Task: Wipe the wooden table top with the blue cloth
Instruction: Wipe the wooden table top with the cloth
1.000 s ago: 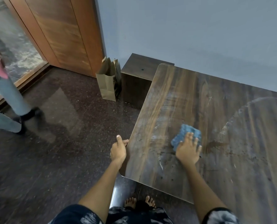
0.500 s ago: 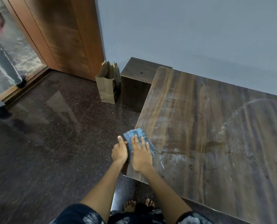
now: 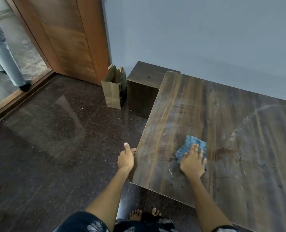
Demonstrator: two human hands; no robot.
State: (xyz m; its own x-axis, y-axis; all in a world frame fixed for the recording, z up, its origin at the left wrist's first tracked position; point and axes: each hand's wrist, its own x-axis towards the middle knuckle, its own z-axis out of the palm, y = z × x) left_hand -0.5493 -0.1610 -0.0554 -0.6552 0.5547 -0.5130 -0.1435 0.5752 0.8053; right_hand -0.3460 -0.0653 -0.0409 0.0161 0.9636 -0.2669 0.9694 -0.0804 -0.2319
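table top: dark wood grain, smeared, faint sheen
cloth: blue, nubbly fabric
floor: glossy speckled stone
bag: matt brown paper

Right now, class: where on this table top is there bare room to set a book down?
The table top lies bare right of the blue cloth and behind it towards the wall. Taken: the patch under the right hand and the edge the left hand grips.

The right hand, flat on the crumpled blue cloth, now sits further in on the dark wooden table top, away from its left edge, no longer beside the left hand.
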